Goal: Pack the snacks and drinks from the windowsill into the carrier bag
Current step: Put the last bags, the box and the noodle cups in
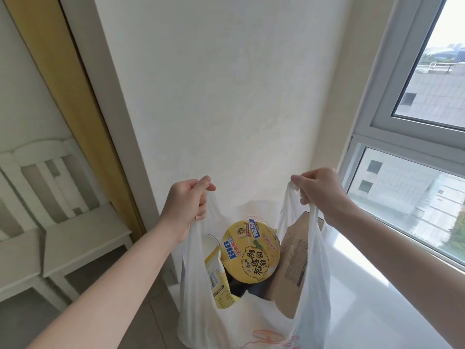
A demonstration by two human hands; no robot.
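A white plastic carrier bag [198, 306] hangs open in front of me, held up by both handles. My left hand [187, 201] grips the left handle and my right hand [318, 186] grips the right one. Inside lie a yellow instant noodle bowl [251, 253] with its lid facing me, a yellow and white packet [216, 275] at its left, and a brown paper package [292, 268] at the right. Something dark lies under the bowl; I cannot make it out.
The white windowsill [372, 293] runs along the right beneath the window [412, 197]. A white wall stands straight ahead. At the left are a yellow curtain [75, 96] and white wooden furniture [63, 238] on the floor.
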